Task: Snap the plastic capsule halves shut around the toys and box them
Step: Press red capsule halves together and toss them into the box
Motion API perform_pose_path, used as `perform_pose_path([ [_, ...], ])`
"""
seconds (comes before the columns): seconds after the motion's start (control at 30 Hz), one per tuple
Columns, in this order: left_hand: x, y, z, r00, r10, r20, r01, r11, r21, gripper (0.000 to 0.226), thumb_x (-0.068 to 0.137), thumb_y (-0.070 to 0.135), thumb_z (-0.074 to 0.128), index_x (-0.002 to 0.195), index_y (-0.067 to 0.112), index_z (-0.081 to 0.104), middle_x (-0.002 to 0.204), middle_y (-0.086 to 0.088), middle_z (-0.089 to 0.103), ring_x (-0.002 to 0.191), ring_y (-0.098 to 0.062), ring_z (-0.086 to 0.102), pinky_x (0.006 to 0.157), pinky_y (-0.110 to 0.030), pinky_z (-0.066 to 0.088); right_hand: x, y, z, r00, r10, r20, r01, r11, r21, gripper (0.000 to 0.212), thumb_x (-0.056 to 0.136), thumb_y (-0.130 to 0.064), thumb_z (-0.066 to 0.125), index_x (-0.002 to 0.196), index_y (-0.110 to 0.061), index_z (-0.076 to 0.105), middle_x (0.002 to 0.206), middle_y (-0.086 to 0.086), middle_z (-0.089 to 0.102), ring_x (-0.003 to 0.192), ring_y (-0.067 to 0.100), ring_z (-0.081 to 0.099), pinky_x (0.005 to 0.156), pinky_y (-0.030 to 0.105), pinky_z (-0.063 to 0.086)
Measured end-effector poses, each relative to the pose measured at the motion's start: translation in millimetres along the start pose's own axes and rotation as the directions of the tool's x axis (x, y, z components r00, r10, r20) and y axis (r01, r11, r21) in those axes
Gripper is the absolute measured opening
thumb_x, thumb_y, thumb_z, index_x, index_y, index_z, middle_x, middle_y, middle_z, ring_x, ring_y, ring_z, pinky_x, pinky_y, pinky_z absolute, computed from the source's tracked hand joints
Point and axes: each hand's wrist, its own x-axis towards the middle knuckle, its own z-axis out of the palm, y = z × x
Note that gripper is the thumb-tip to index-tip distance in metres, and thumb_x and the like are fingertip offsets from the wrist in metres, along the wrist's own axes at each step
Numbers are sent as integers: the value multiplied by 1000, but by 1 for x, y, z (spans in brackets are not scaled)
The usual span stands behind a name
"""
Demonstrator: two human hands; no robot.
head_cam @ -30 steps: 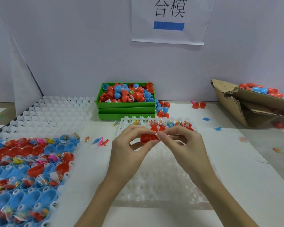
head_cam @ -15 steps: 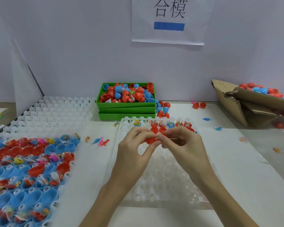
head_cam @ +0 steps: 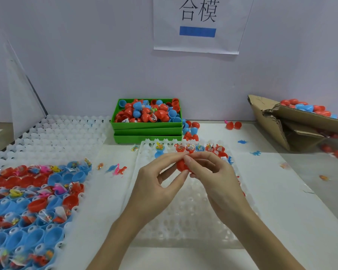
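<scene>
My left hand (head_cam: 154,184): at 6 o'clock, raised over the clear tray, fingers curled, thumb and fingertips pinching the left side of a red capsule.
My right hand (head_cam: 215,178): just beside the left, fingers curled, pinching the same capsule from the right; our fingertips meet on top of it.
Red capsule (head_cam: 181,165): held between both hands in mid-air, mostly hidden by my fingers; I cannot tell whether its halves are fully closed.
Clear tray (head_cam: 183,217): a see-through dimpled tray on the white table under my hands; its far row holds a few red and blue capsule halves with bagged toys (head_cam: 189,148).
Filled tray (head_cam: 27,201): at 8 o'clock, packed with blue and red capsule halves, many holding small bagged toys.
Loose toys (head_cam: 117,169): small pink, blue and red dinosaur figures lying on the table at 10 o'clock, between the two trays.
Stacked white trays (head_cam: 57,133): at 10 o'clock, beyond the filled tray.
Green bins (head_cam: 146,131): at 12 o'clock, stacked, the top one heaped with red and blue capsule halves; a few more lie just right of it.
Cardboard box (head_cam: 293,121): at 2 o'clock, torn and tilted, holding red and blue capsules.
Paper sign (head_cam: 199,39): on the wall at 12 o'clock, with two printed characters and a blue bar.
</scene>
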Motion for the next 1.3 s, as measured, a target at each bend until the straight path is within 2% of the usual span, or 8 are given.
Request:
perform_pose_path([
  [0.27, 4, 2, -7, 995, -19, -102, 18, 1000, -7, 33, 85, 28, 80, 118, 25, 78, 113, 11, 76, 112, -16, 72, 90, -25, 61, -5, -1, 3, 983, -176, 51, 181, 975, -129, 20, 91, -36, 71, 104, -22, 79, 93, -4, 79, 92, 13, 75, 81, 19, 58],
  [0.37, 6, 3, -10, 989, -35, -142, 24, 997, -80, 32, 84, 24, 82, 116, 25, 80, 113, 7, 77, 110, -20, 73, 86, -25, 61, -5, -2, 2, 983, -157, 99, 168, 979, -113, 20, 100, -27, 63, 112, -25, 78, 103, -7, 79, 103, 12, 73, 86, 20, 58],
  [0.47, 6, 6, -8, 987, -51, -154, 28, 989, -147, 30, 86, 20, 81, 116, 23, 80, 113, 5, 77, 109, -20, 74, 87, -24, 60, -5, -4, 1, 980, -168, 106, 177, 981, -83, 20, 100, -20, 65, 115, -24, 78, 107, -7, 78, 104, 13, 73, 87, 21, 59],
  [0.6, 5, 7, -7, 986, -95, -138, 65, 976, -208, 25, 93, 14, 76, 116, 25, 80, 112, 6, 79, 108, -16, 74, 87, -18, 58, -4, -5, 1, 983, -165, 75, 168, 985, -43, 21, 95, -22, 72, 116, -21, 76, 107, -5, 79, 104, 15, 74, 91, 24, 59],
  [0.83, 3, 2, -4, 975, -83, -206, 68, 995, -77, 28, 94, 1, 74, 102, 29, 74, 97, 10, 77, 97, -16, 75, 82, -18, 58, -6, 3, 10, 969, -234, 77, 245, 954, -172, 18, 89, -25, 79, 107, -27, 76, 99, -13, 77, 98, 7, 74, 82, 17, 58],
  [1.0, 2, 4, -5, 982, -82, -172, 60, 990, -132, 23, 96, 11, 73, 113, 25, 78, 104, 9, 80, 101, -15, 77, 87, -22, 60, -6, 4, 7, 967, -250, 39, 253, 957, -142, 20, 89, -30, 76, 108, -26, 76, 99, -12, 78, 98, 9, 74, 83, 18, 59],
  [1.13, 1, 7, -3, 994, -64, -84, 51, 988, -143, 38, 93, 16, 74, 129, 27, 72, 121, 15, 75, 114, -9, 72, 92, -18, 57, -6, 3, 4, 967, -255, 13, 255, 962, -95, 20, 90, -28, 74, 110, -23, 77, 101, -8, 79, 100, 11, 74, 86, 19, 59],
  [1.3, 3, 6, -4, 992, -71, -107, 52, 984, -173, 34, 88, 16, 78, 121, 25, 75, 113, 8, 78, 107, -16, 75, 92, -23, 59, -4, 0, 3, 974, -224, 41, 227, 970, -88, 17, 94, -26, 72, 110, -22, 78, 101, -6, 79, 101, 14, 75, 89, 25, 60],
])
